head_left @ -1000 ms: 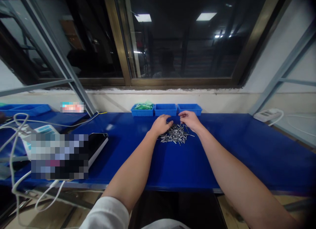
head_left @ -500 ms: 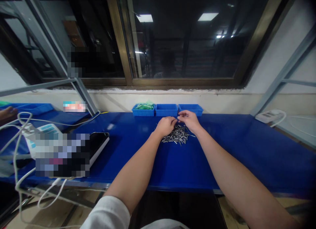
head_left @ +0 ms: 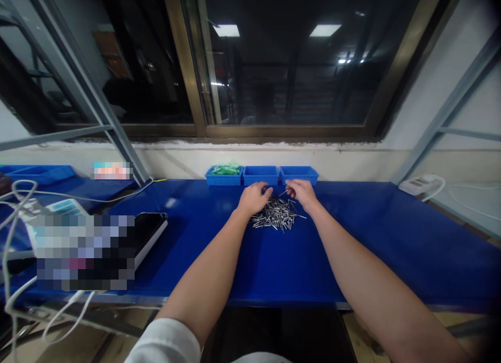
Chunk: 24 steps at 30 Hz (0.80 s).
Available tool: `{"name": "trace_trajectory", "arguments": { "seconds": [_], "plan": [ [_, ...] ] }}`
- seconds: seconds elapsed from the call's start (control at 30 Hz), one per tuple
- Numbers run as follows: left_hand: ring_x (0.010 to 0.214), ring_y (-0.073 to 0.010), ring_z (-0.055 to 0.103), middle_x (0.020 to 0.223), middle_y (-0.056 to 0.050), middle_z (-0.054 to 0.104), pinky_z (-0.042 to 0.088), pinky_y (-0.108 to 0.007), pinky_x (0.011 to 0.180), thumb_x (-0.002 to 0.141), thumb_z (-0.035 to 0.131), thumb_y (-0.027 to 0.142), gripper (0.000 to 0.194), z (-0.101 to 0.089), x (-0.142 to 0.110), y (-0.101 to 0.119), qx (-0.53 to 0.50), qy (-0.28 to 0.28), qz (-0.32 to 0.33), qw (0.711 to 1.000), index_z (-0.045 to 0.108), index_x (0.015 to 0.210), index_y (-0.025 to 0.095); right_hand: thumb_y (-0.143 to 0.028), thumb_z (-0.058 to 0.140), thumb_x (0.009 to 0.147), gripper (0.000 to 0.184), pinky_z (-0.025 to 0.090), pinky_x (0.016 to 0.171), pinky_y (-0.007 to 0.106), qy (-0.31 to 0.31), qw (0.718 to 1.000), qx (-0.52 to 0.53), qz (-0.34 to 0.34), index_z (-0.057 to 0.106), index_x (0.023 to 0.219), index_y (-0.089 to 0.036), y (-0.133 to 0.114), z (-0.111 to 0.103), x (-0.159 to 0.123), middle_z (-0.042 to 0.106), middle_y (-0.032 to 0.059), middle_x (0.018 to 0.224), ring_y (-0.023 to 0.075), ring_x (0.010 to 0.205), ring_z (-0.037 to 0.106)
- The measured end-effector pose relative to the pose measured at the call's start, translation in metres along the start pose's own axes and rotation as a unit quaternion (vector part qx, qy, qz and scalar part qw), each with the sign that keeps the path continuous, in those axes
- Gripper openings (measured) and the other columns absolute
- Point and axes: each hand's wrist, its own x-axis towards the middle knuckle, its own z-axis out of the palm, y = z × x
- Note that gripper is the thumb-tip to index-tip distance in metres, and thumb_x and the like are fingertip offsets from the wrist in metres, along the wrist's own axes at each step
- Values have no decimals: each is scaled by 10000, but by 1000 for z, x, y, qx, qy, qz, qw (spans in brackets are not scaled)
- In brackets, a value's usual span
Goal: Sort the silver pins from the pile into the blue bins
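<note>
A heap of small metal pins (head_left: pixel 276 217) lies on the blue worktop (head_left: pixel 352 248), just in front of three small blue bins. My left hand (head_left: pixel 254 197) rests at the heap's far left edge with its fingers curled down onto the pins. My right hand (head_left: pixel 302 192) hovers at the heap's far right edge, fingers pinched on a thin pin. Both forearms reach in from the near edge. What my left fingers hold is hidden.
The left blue bin (head_left: pixel 224 176) holds green parts; the middle bin (head_left: pixel 261 175) and right bin (head_left: pixel 299 174) look empty. A black device (head_left: pixel 151 230) and white cables (head_left: pixel 23 295) lie at the left. A white power strip (head_left: pixel 420 184) sits at the right. A dark window runs behind.
My hands drew together over the back of the heap half a second ago. They have parted again, the right one lifting a pin off the pile.
</note>
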Motion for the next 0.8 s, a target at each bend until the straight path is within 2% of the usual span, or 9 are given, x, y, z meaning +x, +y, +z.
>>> {"name": "trace_trajectory", "arguments": {
  "seconds": [0.1,0.17,0.27,0.37,0.47,0.53,0.63,0.73,0.8],
  "plan": [
    [961,-196,564,1039,-71,629,415,-273,850,862,394,406,361,-3,2,-11,3,20,-46,999,591,1057,175,-543,497,686,435,350,424,197,71,996,-10,43,590,631,-122,5,-11,10,583,46,529,98,443,480],
    [964,-196,563,1037,-67,630,416,-271,850,864,392,377,332,-3,4,-19,7,26,-62,998,599,1033,179,-541,439,722,469,359,428,188,93,994,18,56,608,782,-108,6,-16,16,650,94,710,108,515,524],
    [955,-192,567,1028,-61,632,419,-266,840,859,399,349,306,-1,6,-26,10,33,-69,997,597,1026,186,-493,322,789,528,405,474,182,64,994,71,50,484,1152,-145,8,-21,20,626,106,1055,120,682,587],
    [978,-193,559,1070,-70,615,410,-265,849,853,399,357,327,1,7,-31,14,29,-71,997,575,1068,184,-497,221,822,581,429,500,193,49,996,41,67,356,1275,-159,11,-25,22,607,110,1106,125,723,601],
    [1038,-212,534,1135,-91,582,386,-281,886,836,404,423,405,0,7,-35,34,1,-102,994,543,1129,180,-496,293,798,542,418,504,200,90,989,-69,91,523,1127,-132,16,-30,22,662,103,941,128,654,593],
    [1077,-233,515,1180,-107,555,366,-297,909,810,405,506,497,-2,7,-40,50,-34,-125,990,522,1166,179,-424,452,724,393,420,556,207,89,976,-175,93,635,935,-146,18,-33,22,676,70,820,140,670,593],
    [1151,-259,459,1262,-130,492,335,-311,942,758,386,625,652,-4,5,-47,60,-96,-140,984,489,1213,169,-304,596,592,216,417,609,222,-4,939,-326,107,685,740,-173,15,-33,19,673,49,730,172,722,604],
    [1223,-267,378,1323,-142,423,291,-320,981,741,336,680,742,-1,4,-52,63,-132,-134,980,462,1244,150,-265,636,553,190,418,609,227,-98,906,-397,113,697,715,-187,7,-27,14,675,58,760,186,741,612],
    [1249,-270,339,1336,-147,404,263,-334,1000,750,308,683,753,1,3,-52,68,-140,-129,979,452,1254,142,-227,629,565,187,423,623,227,-121,893,-422,101,700,734,-190,3,-23,11,676,70,795,188,768,612]
  ]
}}
